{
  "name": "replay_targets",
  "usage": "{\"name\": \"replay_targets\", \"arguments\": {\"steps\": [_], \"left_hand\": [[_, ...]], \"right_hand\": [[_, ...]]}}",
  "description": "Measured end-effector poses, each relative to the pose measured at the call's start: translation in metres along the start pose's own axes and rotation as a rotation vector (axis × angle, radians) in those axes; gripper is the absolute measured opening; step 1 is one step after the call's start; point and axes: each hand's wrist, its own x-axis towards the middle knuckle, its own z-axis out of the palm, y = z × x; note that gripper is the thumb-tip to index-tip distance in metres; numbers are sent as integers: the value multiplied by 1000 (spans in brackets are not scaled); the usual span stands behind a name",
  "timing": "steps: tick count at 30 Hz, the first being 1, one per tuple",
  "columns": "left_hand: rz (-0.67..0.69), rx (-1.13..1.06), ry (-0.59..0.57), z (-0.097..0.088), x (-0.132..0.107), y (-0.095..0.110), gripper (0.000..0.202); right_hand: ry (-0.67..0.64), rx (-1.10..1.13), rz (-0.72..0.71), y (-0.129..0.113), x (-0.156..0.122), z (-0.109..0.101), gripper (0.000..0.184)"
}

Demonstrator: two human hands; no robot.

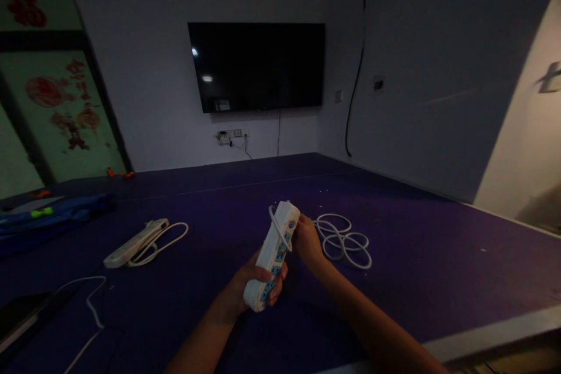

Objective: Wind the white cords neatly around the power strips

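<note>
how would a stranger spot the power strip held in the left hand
Below the wall TV spreads a purple surface. Over it, the left hand holds a white power strip; unlike the other strip lying farther left, it shows blue sockets.

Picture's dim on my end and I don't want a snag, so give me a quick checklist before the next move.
1. Left hand secure on the held power strip: ok, fingers wrapped around its lower end.
2. Right hand grip: cannot tell, its fingertips are hidden behind the strip's upper end.
3. Cord clear of the strip's face: not ok, a length crosses it near the upper end.
4. Loose cord free of crossings: not ok, its loops overlap on the purple surface.
5. Second power strip clear of both hands: ok, it lies apart at the left.
</note>
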Motion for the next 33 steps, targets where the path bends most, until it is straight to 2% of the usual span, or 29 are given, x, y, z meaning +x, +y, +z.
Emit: {"name": "replay_targets", "arguments": {"steps": [2, 5, 7, 10, 14, 17, 20, 26, 33], "left_hand": [[-28, 51, 40, 0, -1, 1, 49], [-11, 71, 161, 2, 0, 2, 52], [37, 21, 261, 2, 1, 4, 46], [146, -126, 405, -1, 4, 10, 35], [317, -357, 505, -10, 1, 22, 30], [365, -459, 491, -17, -5, 30, 26], [386, -473, 472, -21, -8, 34, 25], [345, -344, 465, -25, -7, 32, 34], [169, -132, 584, -40, -6, 30, 48]], "right_hand": [[93, 38, 61, 4, 3, -6, 29], [318, 67, 136, 15, 10, -17, 30], [466, 70, 193, 21, 14, -25, 28], [571, 48, 246, 29, 17, -35, 28], [599, 18, 265, 36, 17, -39, 28], [588, -13, 304, 44, 17, -40, 30], [591, -56, 405, 54, 17, -42, 34], [573, -91, 553, 73, 16, -47, 37], [610, -87, 582, 83, 16, -46, 37]]}}
